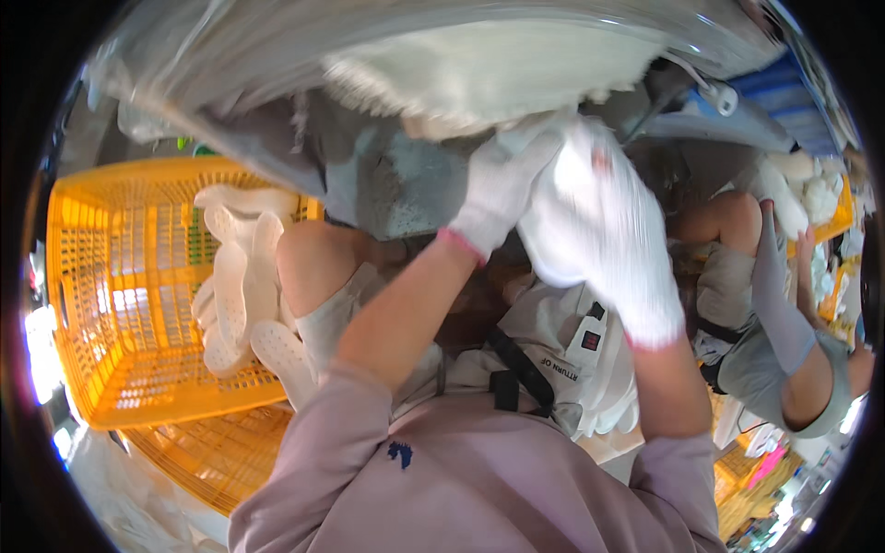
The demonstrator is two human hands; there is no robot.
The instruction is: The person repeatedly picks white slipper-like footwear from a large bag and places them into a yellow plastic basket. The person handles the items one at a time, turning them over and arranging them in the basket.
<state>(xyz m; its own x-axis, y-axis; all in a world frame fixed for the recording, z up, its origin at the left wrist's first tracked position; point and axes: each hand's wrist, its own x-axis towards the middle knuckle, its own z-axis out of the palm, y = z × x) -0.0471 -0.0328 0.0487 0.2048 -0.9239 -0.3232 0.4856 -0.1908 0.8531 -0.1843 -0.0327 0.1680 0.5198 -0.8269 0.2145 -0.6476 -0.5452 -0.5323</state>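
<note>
My left hand (498, 180) and my right hand (622, 240), both in white knit gloves, are close together in front of me. Between them is a smooth white piece, probably a shoe sole (553, 249), blurred and largely covered by the right glove. Fingers of both gloves close round it, its upper end hidden by them. Just above the fingertips is the frayed edge of a large white cloth buffing wheel (498, 69); whether the piece touches it I cannot tell.
A grey hood (230, 55) curves over the wheel. To my left stands a yellow basket (120, 405) with several white perforated soles (235, 295). More white pieces (613, 405) lie by my right side. Another person (784, 378) sits close on the right, near another yellow basket (841, 217).
</note>
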